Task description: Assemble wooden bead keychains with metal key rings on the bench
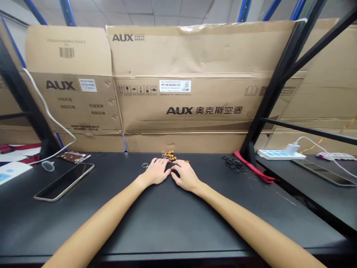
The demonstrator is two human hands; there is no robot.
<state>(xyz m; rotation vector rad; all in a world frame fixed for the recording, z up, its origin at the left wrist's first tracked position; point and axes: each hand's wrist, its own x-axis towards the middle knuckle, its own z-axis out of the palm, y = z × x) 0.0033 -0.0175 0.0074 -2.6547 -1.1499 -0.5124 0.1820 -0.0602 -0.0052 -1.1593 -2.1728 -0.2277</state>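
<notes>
My left hand [158,171] rests palm down on the dark table, its fingers stretched toward a small cluster of golden-brown beads [170,155]. From the other side my right hand [185,175] lies flat beside it, fingers spread and slightly bent, with the thumbs close together. Fingertips of both hands reach the near edge of the beads; whether they touch them I cannot tell. Part of the cluster is hidden behind the fingers. A thin metal ring [145,165] lies just left of my left hand. A small orange-brown piece [186,161] shows past my right fingers.
On the left lie a phone [64,183], a brown packet [74,157] and a white cable [52,118]. A pile of small black loops [234,164] and a red strap [254,169] are at right. Cardboard [206,56] stands behind, between dark metal posts [275,85].
</notes>
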